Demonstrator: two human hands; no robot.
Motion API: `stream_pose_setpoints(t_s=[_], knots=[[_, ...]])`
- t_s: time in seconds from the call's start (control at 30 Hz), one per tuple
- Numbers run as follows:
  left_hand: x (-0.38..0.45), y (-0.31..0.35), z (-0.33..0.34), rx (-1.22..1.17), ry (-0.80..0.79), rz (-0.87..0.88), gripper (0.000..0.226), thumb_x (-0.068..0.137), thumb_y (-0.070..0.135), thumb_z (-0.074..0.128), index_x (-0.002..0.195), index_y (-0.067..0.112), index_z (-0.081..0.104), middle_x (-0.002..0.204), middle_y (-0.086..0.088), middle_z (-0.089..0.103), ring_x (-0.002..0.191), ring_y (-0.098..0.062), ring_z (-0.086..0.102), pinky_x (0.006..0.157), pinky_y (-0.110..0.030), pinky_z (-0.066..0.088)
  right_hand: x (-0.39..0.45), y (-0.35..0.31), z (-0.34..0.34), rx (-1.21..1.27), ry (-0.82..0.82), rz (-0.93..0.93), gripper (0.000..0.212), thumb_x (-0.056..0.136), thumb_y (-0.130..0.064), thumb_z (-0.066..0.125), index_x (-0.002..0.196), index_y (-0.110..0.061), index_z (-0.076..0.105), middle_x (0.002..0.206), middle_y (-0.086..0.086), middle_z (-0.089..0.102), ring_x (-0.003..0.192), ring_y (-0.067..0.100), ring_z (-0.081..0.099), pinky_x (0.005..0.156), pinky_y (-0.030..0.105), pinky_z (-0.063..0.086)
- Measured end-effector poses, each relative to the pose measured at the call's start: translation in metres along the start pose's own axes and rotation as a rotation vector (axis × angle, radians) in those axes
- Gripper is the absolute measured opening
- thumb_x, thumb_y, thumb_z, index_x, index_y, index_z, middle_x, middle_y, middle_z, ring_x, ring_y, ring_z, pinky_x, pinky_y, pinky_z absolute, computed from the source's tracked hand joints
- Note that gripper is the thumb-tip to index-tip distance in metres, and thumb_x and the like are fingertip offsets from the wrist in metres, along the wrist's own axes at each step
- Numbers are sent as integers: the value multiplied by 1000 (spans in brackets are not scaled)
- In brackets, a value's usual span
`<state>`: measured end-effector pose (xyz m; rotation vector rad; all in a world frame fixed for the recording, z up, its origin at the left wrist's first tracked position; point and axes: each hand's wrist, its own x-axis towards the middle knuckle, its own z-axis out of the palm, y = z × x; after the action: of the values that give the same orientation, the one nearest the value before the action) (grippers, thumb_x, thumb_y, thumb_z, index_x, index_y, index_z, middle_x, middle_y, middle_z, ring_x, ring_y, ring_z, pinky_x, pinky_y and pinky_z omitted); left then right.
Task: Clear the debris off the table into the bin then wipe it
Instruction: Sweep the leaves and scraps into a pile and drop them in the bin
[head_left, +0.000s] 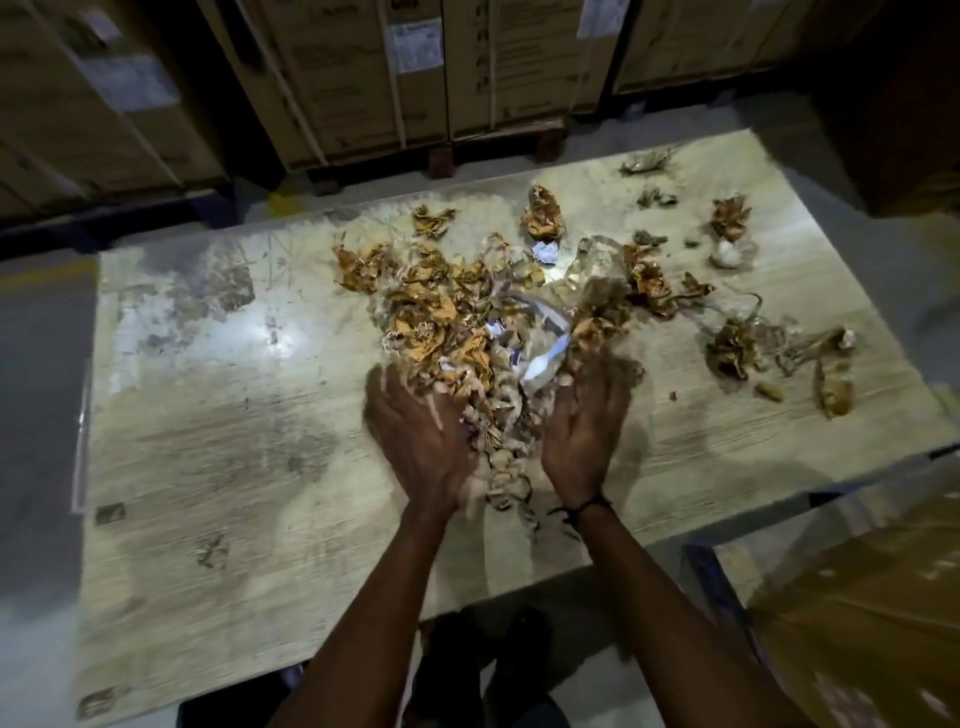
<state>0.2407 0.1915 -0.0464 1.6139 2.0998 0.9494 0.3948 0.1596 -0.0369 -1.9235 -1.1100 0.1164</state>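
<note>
Crumpled brown paper debris (457, 322) lying mid-desk (208, 415), left hand (415, 436) and right hand (584, 436) flanking it, fingers straight and apart, scraps nearing right edge, left half lying open.

Both hands flat, fingers straight: left hand (415, 431) & right hand (584, 431) flank debris pile (467, 332) mid surface (218, 405). Loose scraps (732, 343) scattered far right. Cardboard boxes (358, 78) behind.

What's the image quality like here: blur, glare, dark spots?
Head view: both hands, left and right, are motion-blurred; the debris is fairly sharp. Glare patch on the table left of the pile. Corners and the boxes behind fall into dim shadow; wide-angle bending of the table edges.
</note>
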Motion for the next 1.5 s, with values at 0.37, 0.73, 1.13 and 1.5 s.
stream_pose_setpoints(t_s=[0.37, 0.73, 1.13, 1.5], knots=[[166, -35, 15, -171, -353, 201, 68, 107, 66, 29, 161, 26, 32, 167, -4, 35, 151, -24, 37, 123, -56, 31, 31, 37, 30, -120, -26, 159, 68, 108, -51, 38, 157, -5, 41, 161, 25, 37, 146, 42, 38, 118, 52, 32], [182, -27, 1, -233, -4, 204, 60, 98, 54, 50, 138, 10, 50, 138, -14, 47, 126, -23, 47, 105, -46, 43, 47, 25, 7, 62, 122, 313, 70, 97, -53, 52, 147, -5, 49, 146, 24, 38, 128, 22, 43, 109, 18, 36], [177, -30, 0, -402, -604, 108, 64, 105, 59, 31, 160, 28, 39, 168, -1, 36, 153, -20, 36, 126, -44, 30, 34, 37, -4, 188, -167, 313, 58, 107, -38, 41, 161, -18, 32, 169, -1, 29, 155, 7, 25, 128, 28, 21], [50, -21, 6, -31, -300, 72, 71, 109, 51, 30, 164, 7, 23, 171, -13, 26, 158, -26, 24, 129, -50, 20, -29, 2, 33, -80, -160, 369, 73, 107, -47, 25, 164, -1, 17, 172, 18, 17, 161, 28, 12, 131, 47, 7]])
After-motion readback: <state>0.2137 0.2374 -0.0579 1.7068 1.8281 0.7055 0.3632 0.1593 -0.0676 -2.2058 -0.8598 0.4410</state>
